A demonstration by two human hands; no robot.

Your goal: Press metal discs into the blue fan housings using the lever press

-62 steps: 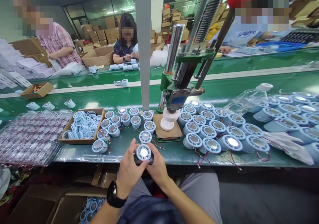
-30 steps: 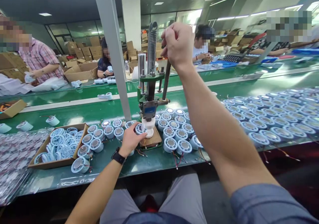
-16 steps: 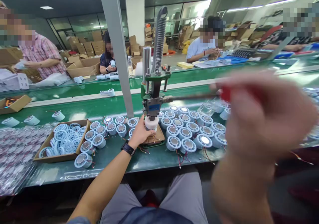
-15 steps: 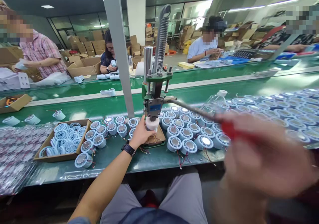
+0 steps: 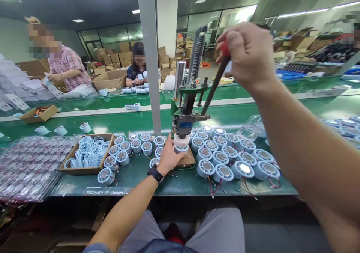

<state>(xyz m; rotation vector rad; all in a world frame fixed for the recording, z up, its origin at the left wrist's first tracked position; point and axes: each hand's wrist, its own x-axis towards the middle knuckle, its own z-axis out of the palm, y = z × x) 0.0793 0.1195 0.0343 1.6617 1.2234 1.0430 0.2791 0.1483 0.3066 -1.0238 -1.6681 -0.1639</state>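
Note:
A hand press with a blue label and a tall spring stands on the green bench. My right hand is wrapped round the red grip of its lever, which slants up to the right. Under the white press head sits a light-blue round part on a brown base plate. My left hand, with a black watch at the wrist, holds that part from the left and front. Rows of light-blue round parts with thin wires stand right of the press.
A cardboard box of blue rings and more round parts lie left of the press. Farther left are stacked clear plastic trays. A grey post rises behind. Across the belt, people handle parts.
My right hand has swung the lever up from low right to a steep angle. My left hand stays at the part under the press. The view has shifted, moving the scene rightward.

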